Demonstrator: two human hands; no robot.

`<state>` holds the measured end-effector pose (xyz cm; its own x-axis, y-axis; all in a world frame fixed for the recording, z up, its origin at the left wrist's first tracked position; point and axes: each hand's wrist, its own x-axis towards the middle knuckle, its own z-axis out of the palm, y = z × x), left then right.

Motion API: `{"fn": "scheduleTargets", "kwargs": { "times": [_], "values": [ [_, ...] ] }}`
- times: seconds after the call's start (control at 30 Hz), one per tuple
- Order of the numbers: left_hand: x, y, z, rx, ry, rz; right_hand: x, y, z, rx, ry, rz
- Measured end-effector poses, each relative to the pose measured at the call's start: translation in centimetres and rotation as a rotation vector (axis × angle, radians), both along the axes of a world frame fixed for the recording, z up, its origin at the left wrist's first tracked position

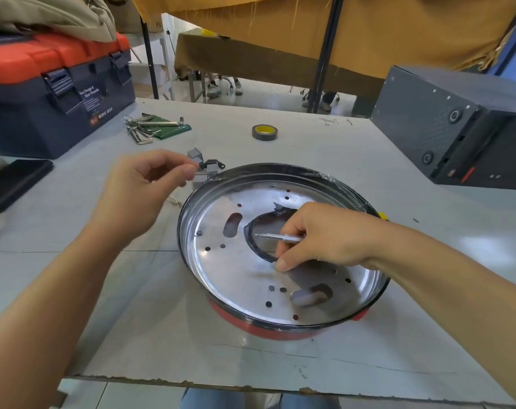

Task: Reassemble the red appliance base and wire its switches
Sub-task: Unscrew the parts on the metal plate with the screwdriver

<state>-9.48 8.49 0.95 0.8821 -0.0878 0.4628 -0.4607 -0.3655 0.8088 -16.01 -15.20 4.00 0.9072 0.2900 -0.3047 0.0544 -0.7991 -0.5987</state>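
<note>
Red base (259, 330) sitting mid-tabletop, right hand (324, 236) gripping a slim screwdriver (280, 237) over its metal plate (239, 270), left hand (144, 187) hovering with fingers loosely curled, holding nothing visible, toolbox (56, 93) reading "WING BOX" at the far-left corner.

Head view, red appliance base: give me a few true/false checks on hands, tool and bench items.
1. The right hand holds a slim silver screwdriver over the shiny metal plate of the red appliance base. True.
2. The left hand grips the roll of dark tape with a yellow core. False: the tape lies alone on the white table, further back.
3. The navy toolbox with an orange lid stands at the far left of the table. True.
4. The bunch of metal hex keys lies inside the base. False: it lies on the table beside the toolbox.
</note>
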Motion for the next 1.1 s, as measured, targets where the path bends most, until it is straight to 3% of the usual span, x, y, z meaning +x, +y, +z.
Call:
{"fn": "scheduleTargets", "kwargs": {
  "times": [0.23,0.4,0.53,0.6,0.73,1.1],
  "values": [
    [-3.2,-1.5,3.8,0.238,0.007,-0.402,-0.5,-0.2,0.3,0.05,-0.037,0.051],
    [-4.3,-2.9,4.5,0.348,0.135,-0.626,-1.1,-2.3,0.8,0.043,-0.133,0.055],
    [-5.2,-4.8,4.3,0.513,0.244,-0.788,-1.7,-3.6,0.3,-0.104,-0.171,0.101],
    [-5.5,-5.6,4.3,0.598,0.298,-0.823,-1.8,-3.5,-0.2,-0.162,-0.177,0.167],
    [-5.7,-6.1,4.4,0.722,0.383,-0.843,-1.5,-2.7,-0.1,-0.09,-0.123,0.131],
    [-6.3,-6.5,4.1,0.806,0.387,-0.896,-0.6,-0.8,-0.3,0.006,-0.056,-0.026]
  ]
}}
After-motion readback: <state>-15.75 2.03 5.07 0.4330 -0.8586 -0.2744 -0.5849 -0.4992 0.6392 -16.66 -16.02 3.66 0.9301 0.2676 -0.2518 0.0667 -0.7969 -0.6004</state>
